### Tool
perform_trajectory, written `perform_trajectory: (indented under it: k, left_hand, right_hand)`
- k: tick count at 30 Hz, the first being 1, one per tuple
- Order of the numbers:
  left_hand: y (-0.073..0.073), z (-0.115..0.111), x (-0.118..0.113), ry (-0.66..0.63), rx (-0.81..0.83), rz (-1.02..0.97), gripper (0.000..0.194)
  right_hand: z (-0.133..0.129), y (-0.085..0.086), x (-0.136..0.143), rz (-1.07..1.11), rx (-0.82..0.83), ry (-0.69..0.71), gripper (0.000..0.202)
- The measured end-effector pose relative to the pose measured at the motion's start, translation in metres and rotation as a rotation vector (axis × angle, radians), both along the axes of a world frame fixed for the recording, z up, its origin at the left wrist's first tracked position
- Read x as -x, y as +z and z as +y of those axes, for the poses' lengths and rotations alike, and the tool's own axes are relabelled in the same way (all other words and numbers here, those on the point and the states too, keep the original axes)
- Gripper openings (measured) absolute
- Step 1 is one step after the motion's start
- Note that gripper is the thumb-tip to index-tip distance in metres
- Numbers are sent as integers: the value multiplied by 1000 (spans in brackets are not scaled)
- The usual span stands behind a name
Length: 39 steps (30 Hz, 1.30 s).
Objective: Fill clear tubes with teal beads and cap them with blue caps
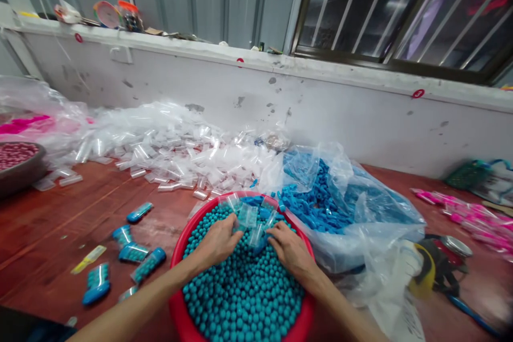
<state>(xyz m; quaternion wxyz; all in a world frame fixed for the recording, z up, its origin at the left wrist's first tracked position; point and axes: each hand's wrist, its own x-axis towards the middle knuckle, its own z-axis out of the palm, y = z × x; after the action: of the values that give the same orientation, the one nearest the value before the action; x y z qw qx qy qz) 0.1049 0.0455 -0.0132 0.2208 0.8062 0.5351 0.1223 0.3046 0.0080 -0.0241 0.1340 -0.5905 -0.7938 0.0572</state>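
Observation:
A red basin (175,256) full of teal beads (244,283) stands in front of me. Several clear plastic tubes (247,216) and blue caps (251,201) lie on the beads toward its far side. Over the basin's left half is my left hand (220,239), its fingers curled beside the tubes; what they grip, if anything, is hidden. My right hand (290,248) reaches in from the right, with bent fingertips closed at a clear tube (256,236) that has blue at its lower end. Bead-filled tubes with blue ends (148,265) lie on the table left of the basin.
A heap of clear tubes (180,144) spreads along the wall. Blue caps (316,197) fill an open plastic bag (388,219) at right. A bowl of pink beads (18,156) stands far left; pink pieces (473,216) lie far right, near a dark tool (444,262).

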Motion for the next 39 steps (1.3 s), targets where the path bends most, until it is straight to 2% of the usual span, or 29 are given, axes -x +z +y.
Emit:
perform_trajectory:
  k: [3,6,10,13,16,22,25,29,31,35,39]
  left_hand:
    - [3,-15,4,-114,144,74,12]
    - [-1,-20,-11,-132,247,83,3]
    - [-16,-9,-47,-69,341,-20,5]
    - [-28,-3,-61,-15,439,-161,7]
    - [-35,-2,-58,-5,613,-328,10]
    - [-27,-5,-41,50,847,-536,9]
    - [-23,-5,-40,93,871,-522,10]
    - [-26,-3,-49,204,776,-423,11]
    - [-30,-1,-56,248,690,-399,10]
    - [-36,3,-72,285,583,-442,9]
    - [-46,10,-80,217,722,-583,4]
  right_hand:
    - [4,7,-4,-96,26,-218,23]
    - [11,5,1,-156,104,-301,25]
    - [15,-9,14,-85,119,-259,22]
    - [17,-15,17,10,126,-238,25]
    - [21,-13,13,145,134,-209,31]
    - [28,-6,7,398,161,-113,9]
    - [29,-4,4,521,152,-96,8]
    - [29,-4,-5,682,173,-119,8]
    - [28,-5,-8,647,186,-163,10]
    - [19,-9,-6,408,196,-217,22]
    - [13,-7,1,348,224,-188,20]
